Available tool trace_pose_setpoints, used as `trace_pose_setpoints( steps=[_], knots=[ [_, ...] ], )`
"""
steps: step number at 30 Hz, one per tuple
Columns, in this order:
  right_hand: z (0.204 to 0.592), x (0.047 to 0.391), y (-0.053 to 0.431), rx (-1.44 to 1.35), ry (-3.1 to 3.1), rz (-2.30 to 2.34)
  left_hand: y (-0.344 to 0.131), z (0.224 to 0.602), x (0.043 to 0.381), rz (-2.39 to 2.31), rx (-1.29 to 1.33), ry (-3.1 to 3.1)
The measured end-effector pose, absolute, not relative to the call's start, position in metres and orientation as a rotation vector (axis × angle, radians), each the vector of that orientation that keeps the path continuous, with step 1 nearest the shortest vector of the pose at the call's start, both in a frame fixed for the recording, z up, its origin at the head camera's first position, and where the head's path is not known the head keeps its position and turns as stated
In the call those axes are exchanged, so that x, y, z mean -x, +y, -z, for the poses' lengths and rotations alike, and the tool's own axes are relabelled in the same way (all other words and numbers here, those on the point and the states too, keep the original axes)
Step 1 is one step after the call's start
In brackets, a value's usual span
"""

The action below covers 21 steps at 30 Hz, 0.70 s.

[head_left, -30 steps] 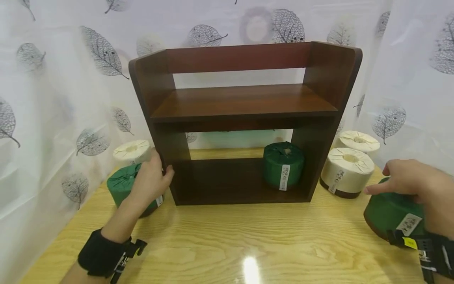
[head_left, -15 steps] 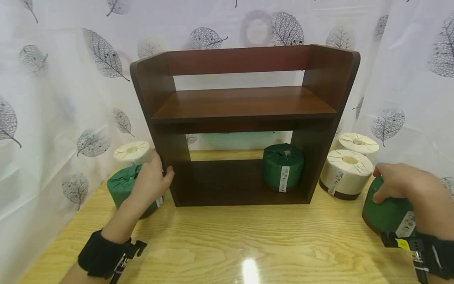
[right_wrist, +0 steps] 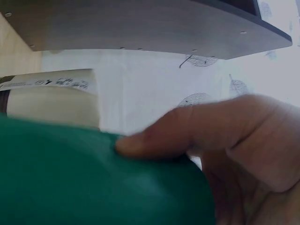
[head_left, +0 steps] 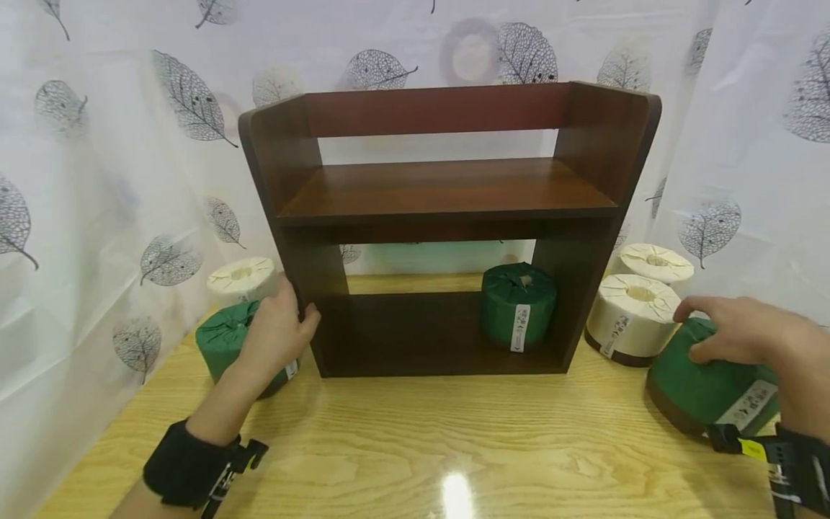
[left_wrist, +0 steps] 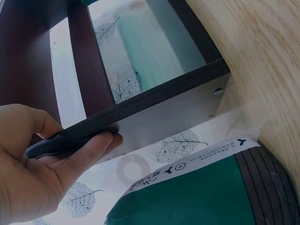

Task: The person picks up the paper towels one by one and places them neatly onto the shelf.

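A dark brown wooden shelf [head_left: 441,191] with two tiers stands on the table. My left hand [head_left: 274,331] grips the front edge of its left side panel, and in the left wrist view the thumb and fingers of this hand [left_wrist: 42,164] lie on either side of the board. On the right, my right hand [head_left: 742,331] holds a green-wrapped toilet roll [head_left: 687,378] by its top. The roll leans, its paper label facing forward. In the right wrist view the thumb [right_wrist: 154,140] presses on the green wrapper [right_wrist: 93,178]. Another green toilet roll [head_left: 519,306] stands at the right of the lower tier.
Two cream toilet rolls stand right of the shelf, the nearer one [head_left: 632,317] close beside the held roll. Left of it are a cream roll [head_left: 240,281] and a green roll [head_left: 223,339], partly behind my left forearm. A leaf-printed curtain [head_left: 130,180] hangs around the table [head_left: 389,432].
My right hand has closed onto the green roll, which has tipped and shifted slightly left. My left hand stays on the shelf's side panel.
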State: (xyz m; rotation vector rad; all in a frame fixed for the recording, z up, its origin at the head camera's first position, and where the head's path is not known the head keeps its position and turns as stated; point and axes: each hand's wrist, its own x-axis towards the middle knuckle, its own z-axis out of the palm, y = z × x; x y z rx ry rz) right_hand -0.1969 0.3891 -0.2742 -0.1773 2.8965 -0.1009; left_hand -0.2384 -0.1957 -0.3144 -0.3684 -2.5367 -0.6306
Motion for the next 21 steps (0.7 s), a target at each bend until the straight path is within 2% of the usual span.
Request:
trace_pose_setpoints(
  steps=[5, 14, 21],
  knots=[
    [0.272, 0.194, 0.381, 0.292, 2.961, 0.073, -0.194, 0.316, 0.240, 0.630, 0.361, -2.536],
    [0.265, 0.188, 0.362, 0.334, 2.970, 0.163, -0.194, 0.316, 0.240, 0.624, 0.358, -2.528],
    [0.259, 0.179, 0.338, 0.500, 2.990, 0.291, -0.194, 0.317, 0.240, 0.625, 0.363, -2.514]
  ],
)
